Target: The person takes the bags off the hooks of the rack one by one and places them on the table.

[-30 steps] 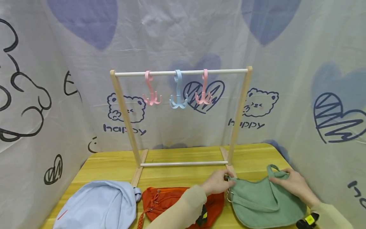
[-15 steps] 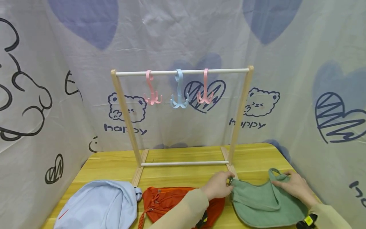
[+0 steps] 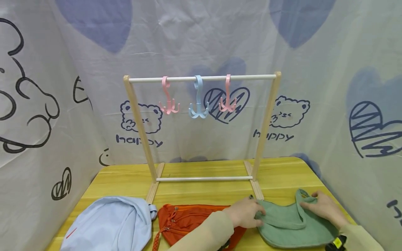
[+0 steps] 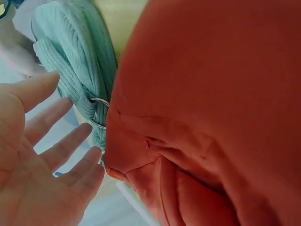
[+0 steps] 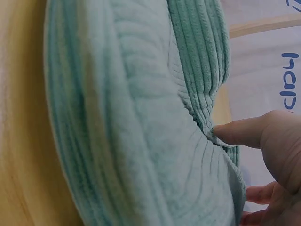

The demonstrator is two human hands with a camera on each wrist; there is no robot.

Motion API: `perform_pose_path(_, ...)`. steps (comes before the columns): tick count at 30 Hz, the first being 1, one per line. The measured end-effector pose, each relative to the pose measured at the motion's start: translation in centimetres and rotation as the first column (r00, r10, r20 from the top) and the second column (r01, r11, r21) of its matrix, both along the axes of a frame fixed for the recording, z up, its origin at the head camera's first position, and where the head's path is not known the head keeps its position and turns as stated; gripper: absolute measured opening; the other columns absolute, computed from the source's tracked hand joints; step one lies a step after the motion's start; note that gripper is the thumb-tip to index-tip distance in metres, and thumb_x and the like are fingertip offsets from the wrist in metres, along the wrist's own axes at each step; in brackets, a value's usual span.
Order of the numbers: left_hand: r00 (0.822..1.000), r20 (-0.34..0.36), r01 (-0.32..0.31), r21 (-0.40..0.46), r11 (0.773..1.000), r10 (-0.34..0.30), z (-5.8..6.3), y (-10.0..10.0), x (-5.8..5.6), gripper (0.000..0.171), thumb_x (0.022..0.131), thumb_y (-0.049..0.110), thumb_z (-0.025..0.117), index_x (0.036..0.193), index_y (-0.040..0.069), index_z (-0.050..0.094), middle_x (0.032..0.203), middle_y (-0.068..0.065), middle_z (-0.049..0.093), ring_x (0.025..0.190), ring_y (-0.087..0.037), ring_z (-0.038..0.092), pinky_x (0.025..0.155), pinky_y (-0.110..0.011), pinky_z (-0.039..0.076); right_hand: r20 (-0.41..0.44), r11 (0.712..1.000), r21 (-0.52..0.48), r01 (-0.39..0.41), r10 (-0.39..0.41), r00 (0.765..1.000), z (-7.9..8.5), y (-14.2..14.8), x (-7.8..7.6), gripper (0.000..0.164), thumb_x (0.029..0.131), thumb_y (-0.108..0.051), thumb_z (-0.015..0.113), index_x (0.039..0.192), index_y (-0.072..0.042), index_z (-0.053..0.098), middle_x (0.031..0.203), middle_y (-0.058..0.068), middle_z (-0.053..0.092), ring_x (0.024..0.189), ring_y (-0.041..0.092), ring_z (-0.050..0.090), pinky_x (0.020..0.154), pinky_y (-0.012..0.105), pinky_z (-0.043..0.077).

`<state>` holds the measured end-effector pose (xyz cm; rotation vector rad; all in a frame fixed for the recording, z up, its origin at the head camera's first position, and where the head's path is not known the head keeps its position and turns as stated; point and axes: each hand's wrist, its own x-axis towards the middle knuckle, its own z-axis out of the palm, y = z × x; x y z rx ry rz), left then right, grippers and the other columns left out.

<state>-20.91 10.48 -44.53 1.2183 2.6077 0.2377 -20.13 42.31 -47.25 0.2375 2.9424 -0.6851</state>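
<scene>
A green corduroy shoulder bag lies at the right of the table, its strap looped over the front. My right hand pinches the bag's upper right edge, the thumb on the near side and the other fingers partly hidden behind. At the bag's left end is my left hand, its fingers loosely extended and holding nothing. In the left wrist view those fingers spread beside the bag's metal ring. Under my left forearm lies a red waist bag, partly covered by the sleeve.
A light blue backpack lies on the left of the wooden table. Behind the bags stands a rack with a white top rail. From it hang a pink hook, a blue hook and another pink hook.
My left hand has let go of the green bag's left end and loosened its fingers, shifting slightly down. My right hand keeps its pinch, and the bag lies a little flatter.
</scene>
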Motion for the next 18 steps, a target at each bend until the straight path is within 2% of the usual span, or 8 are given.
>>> perform_pose_path(4,0.999,-0.034,0.032,-0.023,0.999,-0.033,-0.22,-0.06,0.13,0.032,0.096,0.043,0.066,0.127,0.034,0.069,0.137,0.013,0.063,0.132,-0.004,0.053,0.108,-0.022,0.042,0.034,1.000,0.015,-0.007,0.006,0.999,0.04,0.03,-0.03,0.089,0.086,-0.054,0.070,0.125,0.023,0.047,0.123,0.043,0.055,0.110,0.057,0.056,0.085,0.056,0.050)
perform_pose_path(9,0.999,-0.030,0.036,-0.033,0.999,-0.037,-0.38,-0.17,0.21,0.031,0.095,0.043,0.068,0.125,0.034,0.069,0.131,0.015,0.066,0.128,-0.001,0.055,0.110,-0.021,0.040,0.113,1.000,0.002,-0.021,0.021,0.993,0.13,0.15,0.12,0.090,0.086,-0.057,0.069,0.122,0.023,0.049,0.119,0.041,0.057,0.103,0.051,0.060,0.082,0.053,0.052)
perform_pose_path(13,0.999,-0.008,0.036,-0.033,0.999,-0.036,-0.39,-0.27,0.16,0.030,0.095,0.042,0.068,0.124,0.035,0.069,0.128,0.016,0.066,0.127,-0.002,0.056,0.111,-0.022,0.040,0.162,0.999,-0.017,-0.027,0.029,0.986,0.24,0.25,0.20,0.087,0.086,-0.054,0.069,0.118,0.025,0.050,0.114,0.039,0.059,0.099,0.045,0.062,0.080,0.051,0.053)
perform_pose_path(18,0.999,0.036,0.019,-0.019,1.000,-0.018,-0.30,-0.48,0.19,0.030,0.095,0.041,0.068,0.125,0.036,0.069,0.132,0.015,0.064,0.129,-0.007,0.054,0.111,-0.023,0.042,0.161,0.999,-0.012,-0.044,0.045,0.986,0.22,0.09,0.09,0.084,0.087,-0.050,0.069,0.119,0.025,0.049,0.115,0.040,0.058,0.101,0.046,0.061,0.082,0.052,0.052)
